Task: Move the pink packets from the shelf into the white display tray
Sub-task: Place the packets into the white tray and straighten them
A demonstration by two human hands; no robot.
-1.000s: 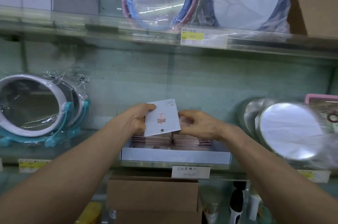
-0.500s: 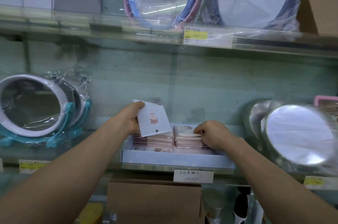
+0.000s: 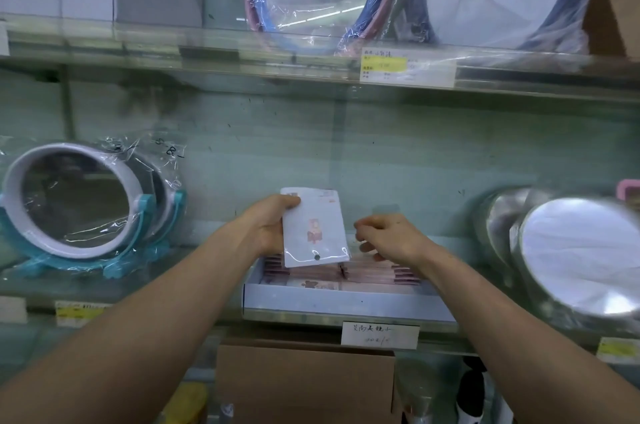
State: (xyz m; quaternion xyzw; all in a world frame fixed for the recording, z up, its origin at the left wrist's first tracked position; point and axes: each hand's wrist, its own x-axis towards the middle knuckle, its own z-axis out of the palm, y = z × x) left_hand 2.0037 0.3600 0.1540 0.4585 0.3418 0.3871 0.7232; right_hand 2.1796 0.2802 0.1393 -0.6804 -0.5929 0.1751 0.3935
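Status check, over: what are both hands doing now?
Left hand grips one packet upright above white display tray. Right hand hovers empty, fingers loosely curled. Pink packets stacked inside; nothing in the way.

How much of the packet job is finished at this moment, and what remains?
Done: rows of pink packets already sit in the white tray. In hand: the left hand holds one packet upright above the tray; the right hand hovers over the rows, empty. Left: setting this packet in. No further loose packets show on the shelf.
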